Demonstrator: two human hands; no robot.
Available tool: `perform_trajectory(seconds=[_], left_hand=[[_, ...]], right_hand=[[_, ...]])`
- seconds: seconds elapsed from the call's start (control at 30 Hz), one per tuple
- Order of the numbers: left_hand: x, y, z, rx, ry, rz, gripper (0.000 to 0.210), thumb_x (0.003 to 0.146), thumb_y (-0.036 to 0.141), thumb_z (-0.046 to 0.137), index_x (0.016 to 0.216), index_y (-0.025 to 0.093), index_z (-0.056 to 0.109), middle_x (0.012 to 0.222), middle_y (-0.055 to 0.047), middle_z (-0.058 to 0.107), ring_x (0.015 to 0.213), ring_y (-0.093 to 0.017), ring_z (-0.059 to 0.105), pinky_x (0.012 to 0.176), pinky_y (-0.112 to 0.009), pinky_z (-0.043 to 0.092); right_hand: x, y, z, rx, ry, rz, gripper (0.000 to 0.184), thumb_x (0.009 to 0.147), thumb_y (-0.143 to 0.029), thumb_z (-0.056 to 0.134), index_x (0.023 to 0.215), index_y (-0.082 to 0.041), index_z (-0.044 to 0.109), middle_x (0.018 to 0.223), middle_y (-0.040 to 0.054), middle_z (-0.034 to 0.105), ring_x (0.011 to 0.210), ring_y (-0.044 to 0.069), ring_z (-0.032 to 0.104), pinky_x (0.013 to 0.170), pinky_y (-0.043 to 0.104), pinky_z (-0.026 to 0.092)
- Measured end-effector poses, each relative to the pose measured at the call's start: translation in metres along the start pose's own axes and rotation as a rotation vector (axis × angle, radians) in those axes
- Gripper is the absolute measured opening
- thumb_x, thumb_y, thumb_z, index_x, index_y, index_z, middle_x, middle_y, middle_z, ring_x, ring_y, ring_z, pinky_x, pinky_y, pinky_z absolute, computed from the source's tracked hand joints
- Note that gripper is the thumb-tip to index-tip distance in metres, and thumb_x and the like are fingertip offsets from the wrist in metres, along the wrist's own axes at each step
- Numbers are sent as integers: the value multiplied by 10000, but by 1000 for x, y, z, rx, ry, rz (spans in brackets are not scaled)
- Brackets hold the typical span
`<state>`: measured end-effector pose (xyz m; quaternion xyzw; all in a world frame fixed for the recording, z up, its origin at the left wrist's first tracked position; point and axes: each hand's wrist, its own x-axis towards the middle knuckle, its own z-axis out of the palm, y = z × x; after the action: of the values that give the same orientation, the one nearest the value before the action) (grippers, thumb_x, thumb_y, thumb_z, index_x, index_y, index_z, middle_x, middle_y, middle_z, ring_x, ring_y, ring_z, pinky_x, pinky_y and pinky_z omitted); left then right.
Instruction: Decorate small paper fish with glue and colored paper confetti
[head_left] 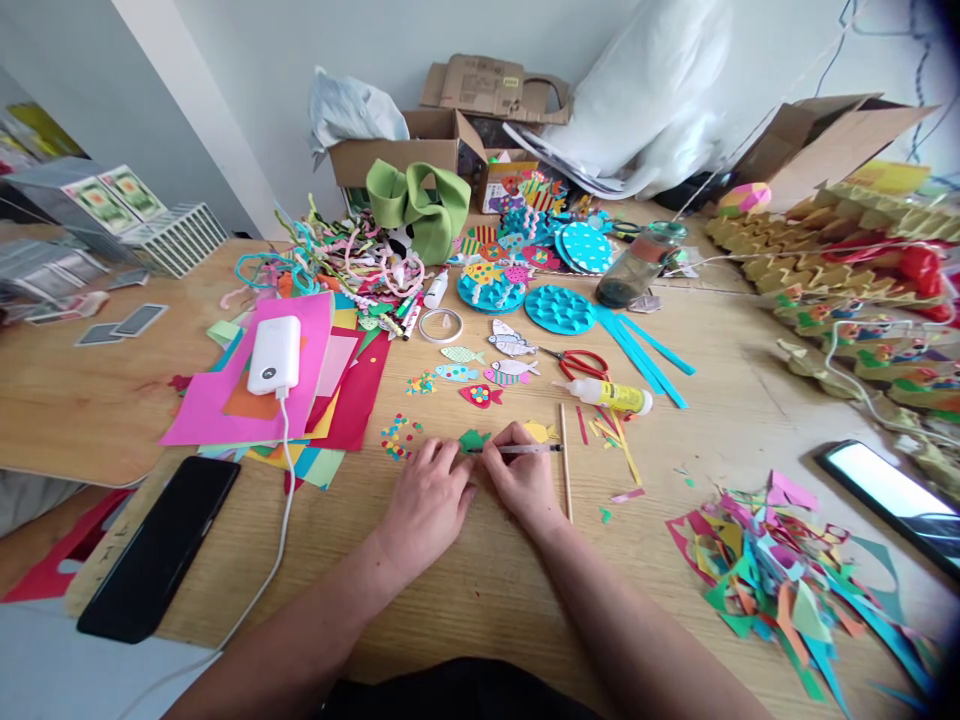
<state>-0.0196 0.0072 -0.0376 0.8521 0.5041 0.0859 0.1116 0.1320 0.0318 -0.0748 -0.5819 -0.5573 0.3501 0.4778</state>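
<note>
My right hand [519, 478] is closed around a slim pen [529, 449], held almost level with its tip pointing left. The tip is at a small green paper fish [473, 440] on the wooden table. My left hand [431, 495] rests on the table left of it, fingers extended with the fingertips at the fish's edge. Beyond my hands lie a red paper fish [481, 396] with coloured dots and several other decorated paper fish. Partly behind my right hand is a yellow paper fish [538, 432]. A wooden stick [565, 465] lies just right of that hand.
Right of the fish are red-handled scissors [583, 366] and a glue bottle [611, 395]. Paper scraps [787, 570] pile up at the right. A power bank [274, 355] sits on coloured paper [202, 410], its cable running past a black phone [159, 550]. A glass jar [637, 265] stands behind.
</note>
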Motion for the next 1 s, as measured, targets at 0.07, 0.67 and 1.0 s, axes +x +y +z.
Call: perform_trajectory(seconds=[0.07,0.67,1.0], left_hand=[[0,0,0,1,-2,2,264,898,211,593,1157,198,638,1154,-90,577,1115,-274,476,998,-458,452],[0,1,-1,-6,-8,0,261,899,209,595,1156,207,639,1161,-88,573,1122,-269,479,999,-446,453],[0,0,-1,-8,-5,1,286,893,205,600,1176,215,639,1167,-96,575,1116,-277,484,984,-462,463]], right_hand=[[0,-1,0,-1,-3,-2,154,755,-285,587,642,-237,492,535,-35,519,504,137,460,491,267,374],[-1,0,0,6,-12,-7,160,744,-281,593,635,-239,483,531,-40,511,499,136,447,487,266,367],[1,2,1,12,54,-3,205,820,-333,596,672,-234,493,569,-35,521,520,137,468,501,271,387]])
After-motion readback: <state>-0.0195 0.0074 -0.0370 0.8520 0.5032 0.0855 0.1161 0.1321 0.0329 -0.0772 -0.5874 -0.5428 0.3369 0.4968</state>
